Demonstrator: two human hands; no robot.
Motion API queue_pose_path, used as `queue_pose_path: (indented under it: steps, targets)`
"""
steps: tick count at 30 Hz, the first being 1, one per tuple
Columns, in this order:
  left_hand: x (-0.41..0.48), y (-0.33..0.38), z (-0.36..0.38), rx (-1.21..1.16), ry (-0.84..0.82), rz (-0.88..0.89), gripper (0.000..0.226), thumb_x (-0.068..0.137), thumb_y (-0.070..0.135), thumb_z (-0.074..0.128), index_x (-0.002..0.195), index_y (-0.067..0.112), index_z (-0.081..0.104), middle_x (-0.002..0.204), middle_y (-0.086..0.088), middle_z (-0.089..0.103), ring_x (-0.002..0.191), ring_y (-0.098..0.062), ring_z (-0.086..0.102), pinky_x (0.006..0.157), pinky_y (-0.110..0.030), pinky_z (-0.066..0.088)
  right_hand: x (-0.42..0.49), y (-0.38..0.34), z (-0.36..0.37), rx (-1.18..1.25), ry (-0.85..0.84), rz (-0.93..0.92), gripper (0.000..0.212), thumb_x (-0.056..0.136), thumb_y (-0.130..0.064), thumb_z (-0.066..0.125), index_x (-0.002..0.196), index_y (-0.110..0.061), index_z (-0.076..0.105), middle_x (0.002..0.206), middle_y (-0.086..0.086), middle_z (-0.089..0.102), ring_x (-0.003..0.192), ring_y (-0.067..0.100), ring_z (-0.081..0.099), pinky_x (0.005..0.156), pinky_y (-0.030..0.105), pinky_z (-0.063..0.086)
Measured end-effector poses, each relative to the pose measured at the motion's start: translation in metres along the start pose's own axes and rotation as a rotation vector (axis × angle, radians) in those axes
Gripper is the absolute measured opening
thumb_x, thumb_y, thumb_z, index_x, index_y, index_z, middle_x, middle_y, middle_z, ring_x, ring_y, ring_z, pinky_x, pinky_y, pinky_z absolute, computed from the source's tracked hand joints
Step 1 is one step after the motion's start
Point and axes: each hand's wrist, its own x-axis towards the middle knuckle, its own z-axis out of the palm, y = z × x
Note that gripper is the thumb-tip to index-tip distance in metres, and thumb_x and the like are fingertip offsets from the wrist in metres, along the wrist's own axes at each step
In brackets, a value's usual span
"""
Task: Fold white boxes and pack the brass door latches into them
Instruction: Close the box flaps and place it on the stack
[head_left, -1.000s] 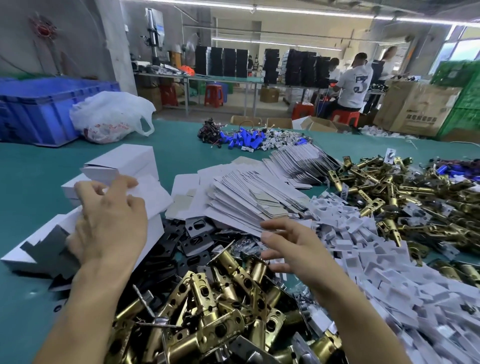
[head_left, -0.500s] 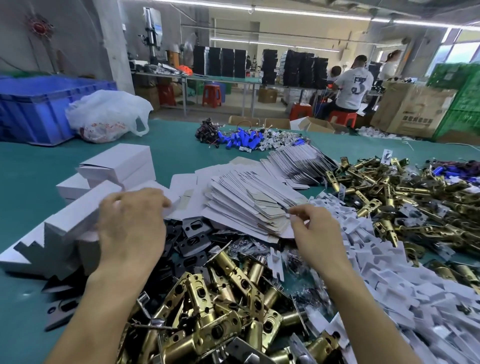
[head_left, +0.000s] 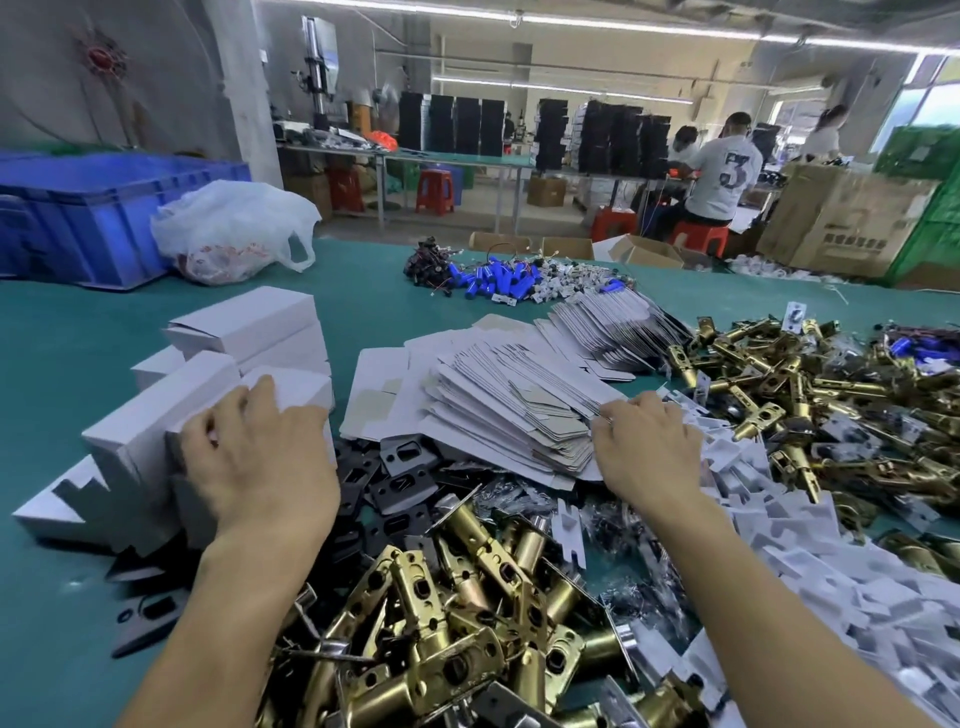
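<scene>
**Two hands on white boxes at a packing desk**

The left hand lies palm down on a folded white box, fingers bent over its top edge and gripping it. More folded boxes are stacked just behind. The right hand reaches forward with wrist straight, its fingers curled onto the near edge of a fanned stack of flat box blanks, pinching it.

Between the forearms, close to the camera, sits a heap of brass door latches. A second heap of latches spreads to the right. Black strike plates lie between the hands, and white card inserts are scattered under the right forearm.

Farther back on the green desk are small blue cylinders, a white plastic bag and a blue crate.

The only readable writing is a large "3" on the shirt back of a seated person across the room. The print on a cardboard carton nearby is too blurred to read.
</scene>
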Motion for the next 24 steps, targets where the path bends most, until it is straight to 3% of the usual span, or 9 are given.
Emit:
queue_pose_path:
  steps: [4, 7, 9, 12, 15, 18, 21, 24]
  targets:
    - [0.0, 0.001, -0.004, 0.004, -0.016, -0.024, 0.041, 0.087, 0.021, 0.063, 0.124, 0.036, 0.068, 0.155, -0.004, 0.035, 0.143, -0.026, 0.026, 0.112, -0.042, 0.022, 0.001, -0.022, 0.001, 0.284, -0.151, -0.13, 0.043, 0.099, -0.037, 0.045, 0.13, -0.01, 0.059, 0.131, 0.013, 0.059, 0.121, 0.032, 0.053, 0.1, 0.044, 0.045]
    - [0.0, 0.006, -0.007, 0.05, -0.001, 0.045, 0.038, 0.088, 0.02, 0.062, 0.125, 0.03, 0.067, 0.158, -0.005, 0.034, 0.146, -0.025, 0.026, 0.115, -0.043, 0.023, 0.002, -0.032, 0.006, 0.351, -0.178, -0.126, 0.034, 0.099, -0.037, 0.046, 0.097, -0.01, 0.066, 0.093, 0.008, 0.068, 0.094, 0.031, 0.061, 0.083, 0.04, 0.051]
    - [0.0, 0.011, -0.007, 0.018, 0.014, 0.125, 0.035, 0.09, 0.014, 0.059, 0.122, 0.023, 0.069, 0.153, -0.005, 0.044, 0.141, -0.026, 0.038, 0.112, -0.042, 0.031, 0.0, -0.033, 0.008, 0.327, -0.171, -0.129, 0.038, 0.099, -0.038, 0.046, 0.076, -0.01, 0.059, 0.071, 0.006, 0.061, 0.075, 0.028, 0.059, 0.069, 0.036, 0.049]
    - [-0.002, 0.015, -0.007, -0.035, -0.019, 0.211, 0.025, 0.094, 0.013, 0.054, 0.111, 0.018, 0.071, 0.131, -0.002, 0.063, 0.124, -0.026, 0.055, 0.107, -0.04, 0.038, -0.001, -0.031, 0.004, 0.346, -0.183, -0.155, 0.04, 0.098, -0.038, 0.05, 0.077, -0.008, 0.065, 0.071, 0.008, 0.065, 0.074, 0.028, 0.062, 0.068, 0.037, 0.05]
    - [-0.003, 0.011, -0.005, -0.004, -0.074, 0.194, 0.018, 0.098, 0.024, 0.053, 0.11, 0.025, 0.066, 0.137, 0.006, 0.058, 0.139, -0.014, 0.041, 0.12, -0.044, 0.019, -0.002, -0.032, -0.002, 0.459, -0.188, -0.147, 0.034, 0.095, -0.041, 0.059, 0.092, -0.011, 0.075, 0.086, 0.005, 0.074, 0.084, 0.022, 0.066, 0.079, 0.035, 0.053]
    - [-0.004, 0.01, -0.003, -0.038, -0.082, 0.154, 0.025, 0.099, 0.038, 0.052, 0.113, 0.024, 0.067, 0.146, 0.008, 0.053, 0.147, -0.01, 0.029, 0.122, -0.051, 0.006, -0.004, -0.032, -0.005, 0.489, -0.166, -0.133, 0.032, 0.093, -0.04, 0.06, 0.079, -0.015, 0.074, 0.073, 0.001, 0.07, 0.071, 0.019, 0.063, 0.064, 0.029, 0.047]
    - [-0.005, 0.013, -0.002, -0.052, -0.063, 0.149, 0.033, 0.098, 0.046, 0.052, 0.112, 0.021, 0.068, 0.139, 0.007, 0.058, 0.146, -0.011, 0.032, 0.121, -0.056, 0.0, -0.007, -0.033, -0.003, 0.247, -0.111, -0.226, 0.031, 0.099, -0.025, 0.048, 0.076, -0.01, 0.063, 0.067, 0.009, 0.064, 0.063, 0.027, 0.058, 0.056, 0.037, 0.043]
    - [-0.008, 0.018, -0.002, -0.049, -0.039, 0.155, 0.037, 0.098, 0.049, 0.048, 0.115, 0.022, 0.066, 0.133, 0.005, 0.062, 0.144, -0.012, 0.037, 0.119, -0.057, -0.01, -0.012, -0.035, -0.001, 0.001, -0.041, -0.281, 0.02, 0.096, -0.001, 0.04, 0.087, -0.011, 0.054, 0.079, 0.009, 0.063, 0.068, 0.029, 0.057, 0.054, 0.038, 0.041]
